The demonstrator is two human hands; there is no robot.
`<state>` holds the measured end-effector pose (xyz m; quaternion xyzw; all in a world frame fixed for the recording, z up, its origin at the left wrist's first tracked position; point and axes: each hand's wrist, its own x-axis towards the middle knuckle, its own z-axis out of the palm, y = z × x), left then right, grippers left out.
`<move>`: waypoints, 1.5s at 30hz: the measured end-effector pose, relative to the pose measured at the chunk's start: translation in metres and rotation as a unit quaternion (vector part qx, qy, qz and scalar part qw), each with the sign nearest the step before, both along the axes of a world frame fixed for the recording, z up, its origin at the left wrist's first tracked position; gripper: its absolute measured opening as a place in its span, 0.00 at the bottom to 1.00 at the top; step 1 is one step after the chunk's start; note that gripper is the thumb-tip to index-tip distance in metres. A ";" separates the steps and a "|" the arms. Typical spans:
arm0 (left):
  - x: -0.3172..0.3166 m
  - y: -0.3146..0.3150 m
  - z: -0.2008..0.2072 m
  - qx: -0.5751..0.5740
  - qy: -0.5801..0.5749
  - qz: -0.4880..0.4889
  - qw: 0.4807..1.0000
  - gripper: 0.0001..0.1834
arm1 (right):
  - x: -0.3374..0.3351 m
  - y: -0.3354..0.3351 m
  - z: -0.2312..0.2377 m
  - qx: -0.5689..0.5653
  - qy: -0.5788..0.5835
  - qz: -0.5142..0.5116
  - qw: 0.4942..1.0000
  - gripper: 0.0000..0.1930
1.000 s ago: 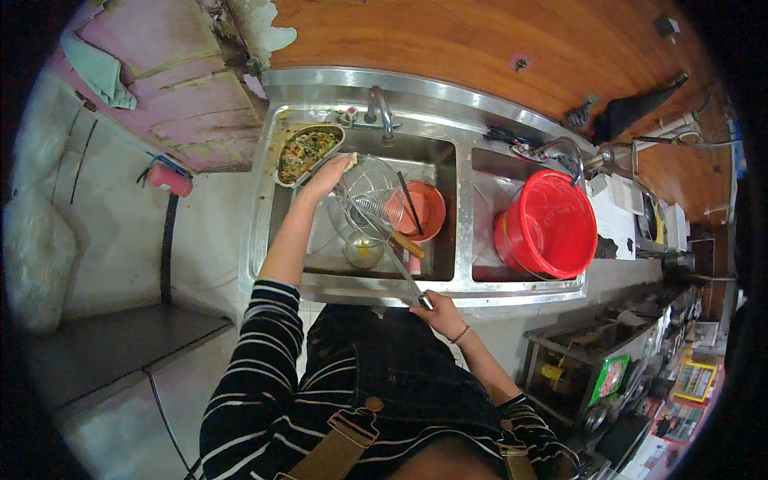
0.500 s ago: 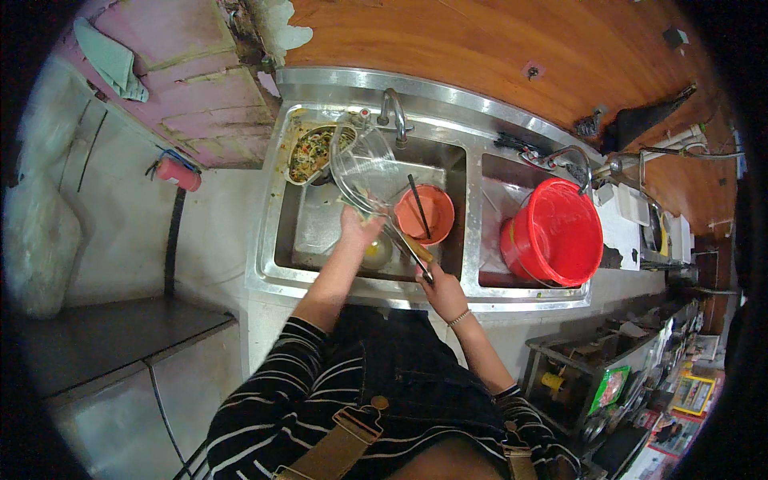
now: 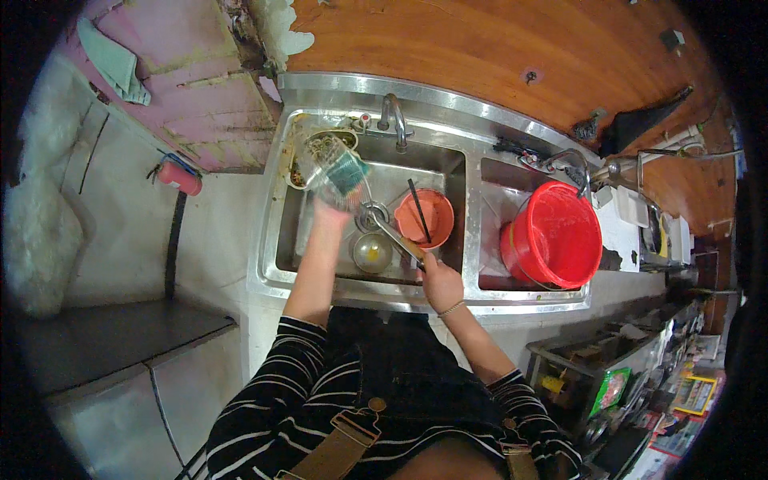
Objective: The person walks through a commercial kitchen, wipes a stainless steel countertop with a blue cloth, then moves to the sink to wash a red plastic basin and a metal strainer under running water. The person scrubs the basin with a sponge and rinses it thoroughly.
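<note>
Blurred mesh strainer (image 3: 322,162) at 11 o'clock in the left basin (image 3: 428,166)

Taking that basin as the clock face, the right hand (image 3: 440,284) is nearest, at 5 o'clock, curled round the strainer's handle, close by a wooden handle (image 3: 412,250). A clear bowl (image 3: 372,254) sits at 6 o'clock; an orange bowl (image 3: 441,225) with a dark stick (image 3: 418,208) at 3. At 9 o'clock the left hand (image 3: 332,208) meets the strainer, its grip too smeared to tell. Beyond, a food-filled pan (image 3: 295,174) lies at 10, a tap (image 3: 395,120) at 12.
</note>
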<state>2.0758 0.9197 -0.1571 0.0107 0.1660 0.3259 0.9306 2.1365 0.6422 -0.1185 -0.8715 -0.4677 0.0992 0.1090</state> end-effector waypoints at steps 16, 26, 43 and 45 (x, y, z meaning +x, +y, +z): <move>-0.017 -0.015 0.062 0.804 0.204 -0.450 0.331 0.08 | 0.084 -0.059 0.047 -0.047 -0.287 0.050 0.955 0.03; 0.067 -0.023 -0.018 0.820 0.378 -0.251 0.348 0.08 | 0.083 -0.074 0.036 -0.023 -0.249 0.037 0.968 0.02; -0.118 -0.054 0.044 0.222 0.295 -0.043 0.928 0.20 | 0.037 -0.085 -0.019 0.025 -0.026 -0.216 0.976 0.24; -0.095 -0.080 0.018 0.098 0.207 -0.101 0.968 0.18 | 0.019 -0.061 -0.027 0.058 0.034 -0.250 0.966 0.23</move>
